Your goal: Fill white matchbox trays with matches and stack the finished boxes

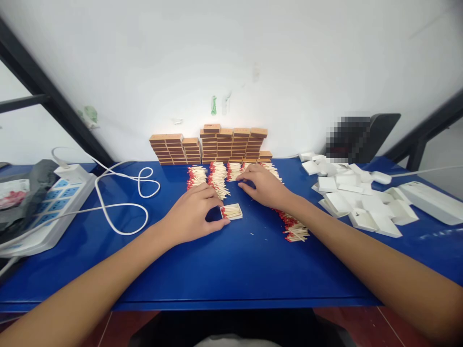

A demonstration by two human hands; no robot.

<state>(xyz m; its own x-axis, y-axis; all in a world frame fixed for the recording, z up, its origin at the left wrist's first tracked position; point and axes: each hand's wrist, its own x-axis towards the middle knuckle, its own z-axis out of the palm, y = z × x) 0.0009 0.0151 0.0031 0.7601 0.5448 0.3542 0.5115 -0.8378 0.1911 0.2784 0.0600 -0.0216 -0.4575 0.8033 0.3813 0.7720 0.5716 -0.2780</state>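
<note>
My left hand (193, 214) grips the left end of a small white matchbox tray (237, 210) between thumb and fingers. Red-tipped matches (231, 212) lie inside the tray, which rests flat on the blue table. Over the row of loose match piles sits my right hand (265, 185), fingers bent and thumb apart from them, with no match visible in it. Its fingertips are at the near edge of a pile (234, 171). Other piles (218, 180) lie to the left. Another pile of matches (294, 227) is partly hidden beneath my right forearm.
Brown matchboxes (231, 144) stand stacked along the wall. Many white trays (356, 193) lie heaped on the right, beside a white box-shaped device (432, 201). A power strip (54, 207) and looped white cable (104, 207) occupy the left. A black panel (383, 135) leans behind.
</note>
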